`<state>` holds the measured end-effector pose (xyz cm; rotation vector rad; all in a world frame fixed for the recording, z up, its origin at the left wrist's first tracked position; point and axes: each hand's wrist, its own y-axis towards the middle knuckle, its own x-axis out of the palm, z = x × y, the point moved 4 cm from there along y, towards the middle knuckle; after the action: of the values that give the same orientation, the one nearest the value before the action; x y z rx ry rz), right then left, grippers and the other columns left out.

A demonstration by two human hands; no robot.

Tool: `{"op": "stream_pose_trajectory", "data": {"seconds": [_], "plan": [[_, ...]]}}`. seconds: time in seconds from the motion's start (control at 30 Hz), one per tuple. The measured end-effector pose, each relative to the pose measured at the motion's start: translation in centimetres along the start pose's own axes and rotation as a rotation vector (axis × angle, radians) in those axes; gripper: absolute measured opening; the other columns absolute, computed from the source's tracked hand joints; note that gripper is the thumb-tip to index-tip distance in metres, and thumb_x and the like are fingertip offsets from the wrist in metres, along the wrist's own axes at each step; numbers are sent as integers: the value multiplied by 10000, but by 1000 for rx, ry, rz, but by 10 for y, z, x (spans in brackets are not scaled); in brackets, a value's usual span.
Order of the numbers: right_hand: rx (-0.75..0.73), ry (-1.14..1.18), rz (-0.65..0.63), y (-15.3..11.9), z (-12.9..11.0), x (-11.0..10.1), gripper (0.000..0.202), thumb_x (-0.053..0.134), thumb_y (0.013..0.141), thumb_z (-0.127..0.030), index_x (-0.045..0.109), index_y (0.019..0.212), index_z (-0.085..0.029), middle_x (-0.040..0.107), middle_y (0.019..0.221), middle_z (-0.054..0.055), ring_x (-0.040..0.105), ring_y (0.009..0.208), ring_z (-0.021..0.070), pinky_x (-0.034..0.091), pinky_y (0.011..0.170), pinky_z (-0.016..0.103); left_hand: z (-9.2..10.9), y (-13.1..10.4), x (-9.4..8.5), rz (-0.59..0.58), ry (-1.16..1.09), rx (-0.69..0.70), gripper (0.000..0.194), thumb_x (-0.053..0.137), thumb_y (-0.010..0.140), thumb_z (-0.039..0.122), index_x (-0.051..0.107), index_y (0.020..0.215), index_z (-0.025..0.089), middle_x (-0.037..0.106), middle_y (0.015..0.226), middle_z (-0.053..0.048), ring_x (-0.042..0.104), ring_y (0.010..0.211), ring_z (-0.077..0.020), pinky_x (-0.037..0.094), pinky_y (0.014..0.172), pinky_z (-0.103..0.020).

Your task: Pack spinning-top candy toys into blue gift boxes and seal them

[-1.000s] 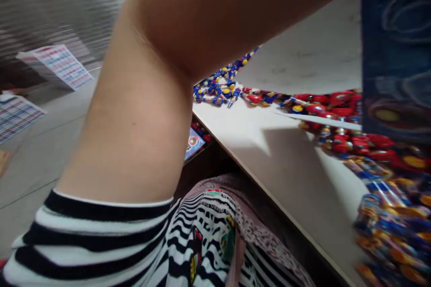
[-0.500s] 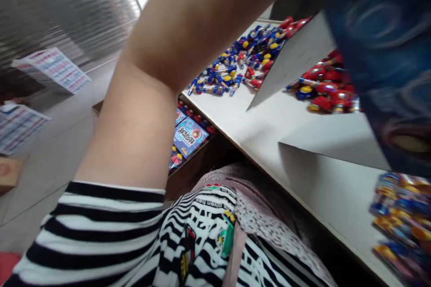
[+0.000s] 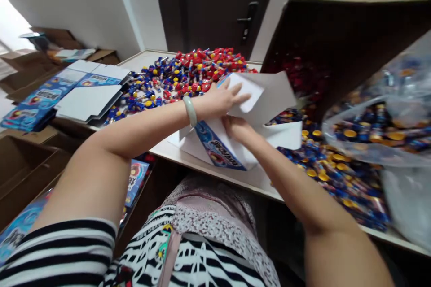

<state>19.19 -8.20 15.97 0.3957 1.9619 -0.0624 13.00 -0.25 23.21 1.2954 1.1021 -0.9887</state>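
Note:
A partly folded cardboard box [image 3: 220, 145], blue and printed outside and white inside, lies tilted on the white table [image 3: 175, 154] in front of me. My left hand [image 3: 222, 98], with a pale green bangle [image 3: 190, 111] at the wrist, lies over a white flap [image 3: 247, 92] of the box. Its fingers are spread. My right hand [image 3: 237, 129] reaches into the box just below the left one. Its fingertips are hidden, so whether they grip anything does not show. More white flaps stick out to the right.
Red and blue wrapped pieces [image 3: 215, 65] are heaped behind the box. Blue-and-yellow pieces [image 3: 330, 166] lie at right, beside a clear plastic bag [image 3: 404, 179] and a large open carton [image 3: 336, 22]. Flat blue-and-white boxes [image 3: 89, 98] are stacked at left, above open brown cartons [image 3: 30, 161].
My view has swung round to face the table and door. Both hands now show on the box; earlier only one arm stretched across the view, with a blurred blue printed box at the right.

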Motion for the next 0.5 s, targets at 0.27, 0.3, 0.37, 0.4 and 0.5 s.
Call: {"op": "stream_pose_trajectory", "data": {"seconds": [0.27,0.3,0.37,0.4,0.5], "plan": [[264,620,1158,-147,143,5,348,496,929,-514,663,1050,-234,693,873,61,676,799,208,568,783,409,-53,-26,9,-201,-339,-212,464,716,811,359,681,1264,260,377,1591,-95,249,1500,-392,211,1224,-607],[343,769,1110,-137,161,21,400,536,887,-557,654,1069,-221,691,887,60,675,793,202,571,755,395,-64,-27,7,-149,-383,-255,363,701,828,385,732,1169,263,367,1598,-73,239,1513,-372,189,1245,-572],[336,965,933,-102,175,49,518,525,851,-620,643,1143,-208,696,969,78,678,840,200,575,769,398,-78,-32,8,-53,-395,-362,260,663,862,378,774,1056,247,318,1622,-53,210,1531,-356,169,1266,-529],[288,1000,875,-83,172,58,546,496,860,-630,642,1178,-211,697,1022,89,678,891,203,573,811,413,-82,-34,11,-32,-385,-411,253,664,858,363,777,1045,235,289,1633,-52,203,1534,-357,177,1271,-511],[77,878,749,-36,139,68,493,472,909,-578,682,1198,-238,673,1185,106,637,1100,221,518,983,445,-83,-39,24,-60,-357,-471,339,703,808,332,748,1121,209,225,1648,-58,301,1498,-361,255,1265,-441]]}}
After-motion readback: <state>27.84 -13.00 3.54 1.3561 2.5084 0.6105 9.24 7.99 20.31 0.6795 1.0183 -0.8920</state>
